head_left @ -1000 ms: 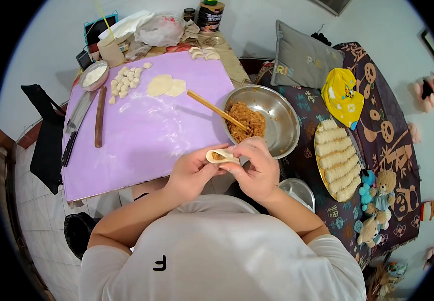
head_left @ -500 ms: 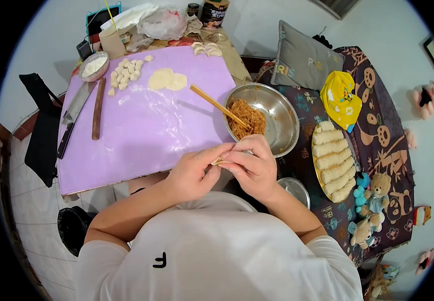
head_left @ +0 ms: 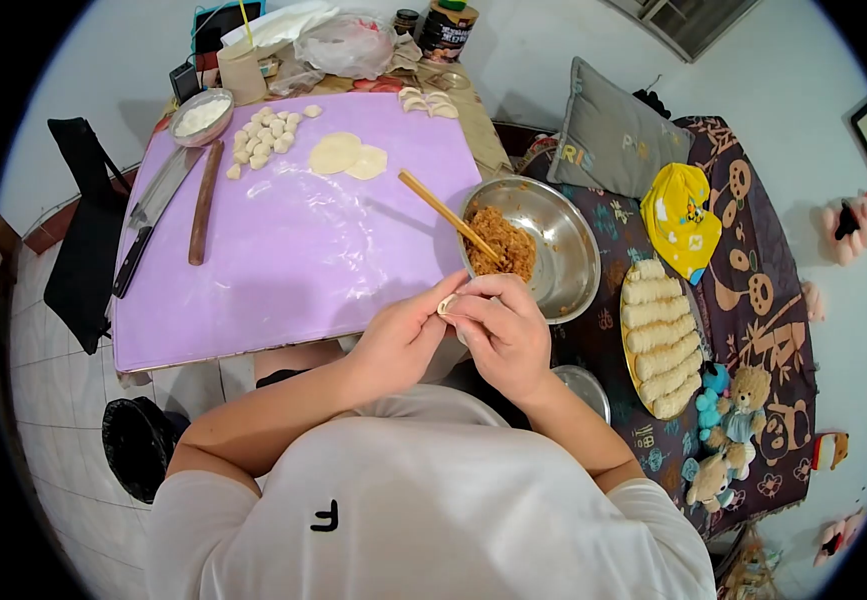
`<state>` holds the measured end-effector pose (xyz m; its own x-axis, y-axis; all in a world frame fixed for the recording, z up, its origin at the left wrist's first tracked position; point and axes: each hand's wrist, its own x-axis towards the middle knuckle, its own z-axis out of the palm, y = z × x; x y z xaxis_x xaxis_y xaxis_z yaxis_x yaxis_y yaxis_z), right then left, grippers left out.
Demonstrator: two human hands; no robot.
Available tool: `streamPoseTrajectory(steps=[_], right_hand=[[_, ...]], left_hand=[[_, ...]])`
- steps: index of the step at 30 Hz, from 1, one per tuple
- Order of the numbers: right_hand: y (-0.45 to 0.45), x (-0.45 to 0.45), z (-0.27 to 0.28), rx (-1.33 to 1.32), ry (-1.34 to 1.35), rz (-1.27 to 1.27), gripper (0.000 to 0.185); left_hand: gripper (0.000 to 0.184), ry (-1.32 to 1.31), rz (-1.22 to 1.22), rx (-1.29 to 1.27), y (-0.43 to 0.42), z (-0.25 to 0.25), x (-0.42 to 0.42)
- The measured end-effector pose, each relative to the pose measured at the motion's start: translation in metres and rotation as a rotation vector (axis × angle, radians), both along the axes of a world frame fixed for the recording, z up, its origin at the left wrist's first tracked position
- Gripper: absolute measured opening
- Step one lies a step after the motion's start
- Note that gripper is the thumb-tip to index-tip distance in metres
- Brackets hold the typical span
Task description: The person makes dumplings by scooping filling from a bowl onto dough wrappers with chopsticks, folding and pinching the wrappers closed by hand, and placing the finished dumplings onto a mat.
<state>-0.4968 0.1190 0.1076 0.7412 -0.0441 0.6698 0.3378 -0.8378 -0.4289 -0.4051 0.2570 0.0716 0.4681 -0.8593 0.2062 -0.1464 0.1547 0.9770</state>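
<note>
Between both hands, at the near edge of the purple mat (head_left: 273, 260), is a dumpling (head_left: 445, 304), mostly hidden by fingers. My left hand (head_left: 400, 335) is closed around its left side. From the right, my right hand (head_left: 501, 335) pinches its edge between thumb and fingers. Just beyond the hands stands a steel bowl (head_left: 575, 255) with brown minced filling (head_left: 508, 243), a pair of chopsticks (head_left: 443, 210) resting in it. Two flat dough wrappers (head_left: 338, 154) overlap on the mat. Left of them lie several small dough pieces (head_left: 263, 138). Several folded dumplings (head_left: 431, 102) sit at the mat's far corner.
A knife (head_left: 148, 230) and a rolling pin (head_left: 205, 205) lie on the mat's left, below a bowl of flour (head_left: 201, 117). To the right, a yellow plate (head_left: 634, 372) carries pale rolls (head_left: 661, 335). Nearby are plush toys (head_left: 743, 400), a yellow cloth (head_left: 680, 220) and a grey cushion (head_left: 618, 135).
The dumpling has turned in the fingers, and its rounded end now shows between them. The hands stay together at nearly the same place. The whole view has shifted slightly.
</note>
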Motion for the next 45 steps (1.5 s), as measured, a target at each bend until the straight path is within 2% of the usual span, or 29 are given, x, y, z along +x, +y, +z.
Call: streamPoseTrajectory(steps=[2, 5, 8, 11, 14, 19, 22, 26, 28, 31, 34, 36, 38, 41, 45], right_hand=[[0.001, 0.0, 0.0, -0.028, -0.003, -0.001, 0.017], [0.005, 0.001, -0.001, 0.014, -0.046, -0.016, 0.016], [0.01, 0.0, -0.003, 0.103, -0.065, -0.044, 0.016], [0.005, -0.001, -0.009, 0.104, -0.068, -0.034, 0.017], [0.002, 0.003, -0.011, 0.119, -0.121, -0.036, 0.016], [0.01, 0.005, 0.001, 0.197, -0.046, -0.056, 0.015], [-0.004, 0.008, 0.002, -0.039, -0.07, 0.055, 0.015], [-0.006, 0.01, 0.004, 0.001, -0.032, 0.058, 0.013], [0.003, 0.012, 0.012, 0.119, 0.011, 0.035, 0.012], [-0.01, 0.011, 0.001, -0.033, -0.015, 0.131, 0.013], [-0.007, 0.011, 0.002, -0.011, 0.005, 0.126, 0.013], [0.009, 0.009, 0.009, 0.186, -0.006, 0.023, 0.013], [0.011, 0.007, 0.008, 0.217, -0.039, 0.004, 0.014], [-0.002, 0.003, -0.003, 0.083, -0.106, 0.075, 0.014], [0.005, 0.003, -0.001, 0.191, -0.128, 0.029, 0.013]], left_hand=[[0.051, -0.14, 0.023, 0.066, 0.004, 0.009, 0.001], [0.06, -0.161, -0.025, 0.083, 0.007, 0.015, -0.002], [0.061, 0.032, -0.099, -0.082, 0.006, 0.012, -0.008], [0.057, 0.455, -0.188, -0.213, -0.001, 0.01, -0.008], [0.052, 0.474, -0.262, -0.069, -0.004, -0.002, 0.0], [0.039, 0.351, -0.241, -0.001, -0.003, -0.004, 0.001], [0.034, 0.353, -0.245, 0.004, -0.002, -0.001, 0.001], [0.03, 0.421, -0.213, 0.007, -0.001, 0.005, -0.001], [0.029, 0.424, -0.192, 0.008, 0.001, 0.008, -0.001], [0.029, 0.446, -0.184, 0.003, 0.003, 0.011, 0.0], [0.031, 0.444, -0.168, -0.013, 0.004, 0.008, 0.0], [0.033, 0.442, -0.157, -0.038, 0.004, 0.005, 0.0], [0.037, 0.455, -0.156, -0.07, 0.005, 0.003, 0.0], [0.046, 0.436, -0.167, -0.121, 0.009, 0.006, -0.003], [0.048, 0.733, -0.401, -0.32, 0.007, 0.0, 0.001]])
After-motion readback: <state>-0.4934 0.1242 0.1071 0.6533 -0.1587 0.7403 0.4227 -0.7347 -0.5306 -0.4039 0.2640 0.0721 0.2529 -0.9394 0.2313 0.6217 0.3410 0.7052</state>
